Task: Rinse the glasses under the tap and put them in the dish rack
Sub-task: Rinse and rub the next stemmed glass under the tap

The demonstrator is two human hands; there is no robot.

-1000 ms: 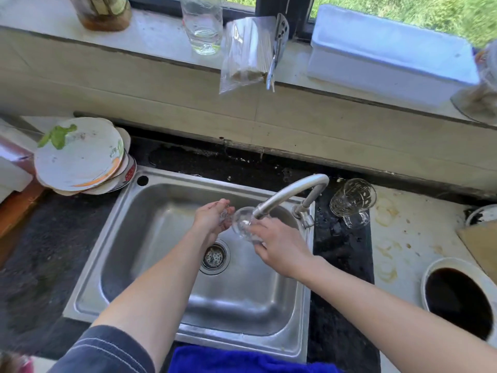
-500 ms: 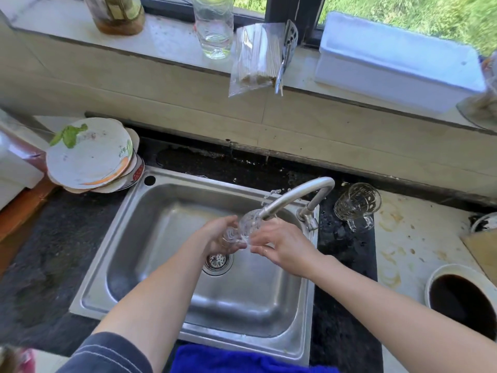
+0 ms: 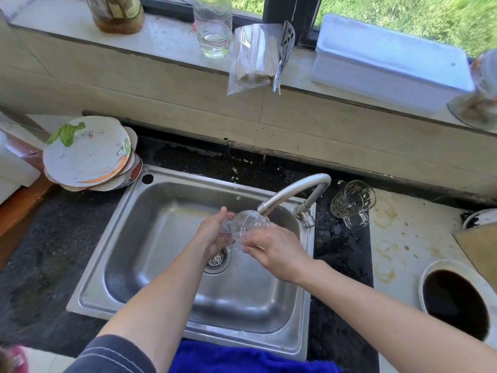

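- Clear glass (image 3: 246,224) sits under the tap (image 3: 293,193) spout.
- Both grips hold it: left hand (image 3: 211,235) at its 9 o'clock, right hand (image 3: 277,251) at 4 o'clock.
- A second glass (image 3: 352,203) rests on the tabletop (image 3: 338,254) at the tap's 3 o'clock.

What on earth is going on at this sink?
A person is holding a clear drinking glass in both hands over the stainless steel sink, right under the mouth of the curved metal tap. The left hand cups one end and the right hand grips the other. Another clear patterned glass waits on the counter right of the tap. No dish rack is in view.
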